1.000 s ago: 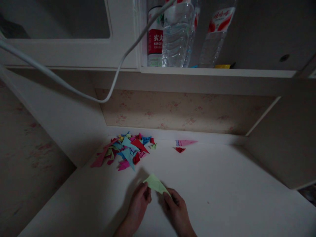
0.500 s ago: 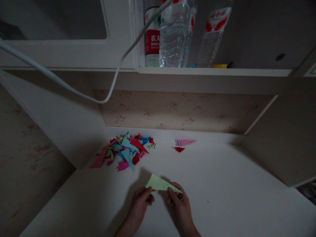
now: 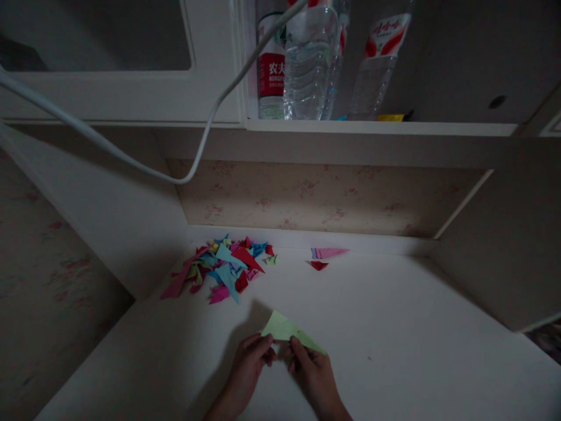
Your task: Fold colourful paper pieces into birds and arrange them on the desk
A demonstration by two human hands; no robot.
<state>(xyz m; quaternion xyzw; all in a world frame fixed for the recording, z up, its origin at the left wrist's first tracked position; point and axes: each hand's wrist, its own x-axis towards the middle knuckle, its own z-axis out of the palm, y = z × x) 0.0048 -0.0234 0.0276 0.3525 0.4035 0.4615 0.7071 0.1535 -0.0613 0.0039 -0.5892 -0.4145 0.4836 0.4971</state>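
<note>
A pale green piece of folded paper (image 3: pixel 280 325) is held up between my two hands, above the white desk. My left hand (image 3: pixel 249 365) pinches its lower left corner between thumb and fingers. My right hand (image 3: pixel 312 368) grips the lower edge near the middle, thumb on the near face; the paper's narrow end slants down to the right behind that thumb. Most of the fingertips are hidden behind the paper. Beyond my left hand lies a heap of colourful folded paper pieces (image 3: pixel 228 257).
At the desk's back edge lie a pink paper piece (image 3: pixel 331 252) and a small red one (image 3: pixel 319 265). Overhead, a shelf (image 3: pixel 372 127) bears several plastic bottles (image 3: pixel 309 70). A white cable (image 3: pixel 205 134) hangs in front of the cabinet. Side panels bound the desk (image 3: pixel 403 351).
My right hand has shifted left along the paper toward its middle. The paper now shows a bend there, with its right end tipped lower. My left hand has barely moved.
</note>
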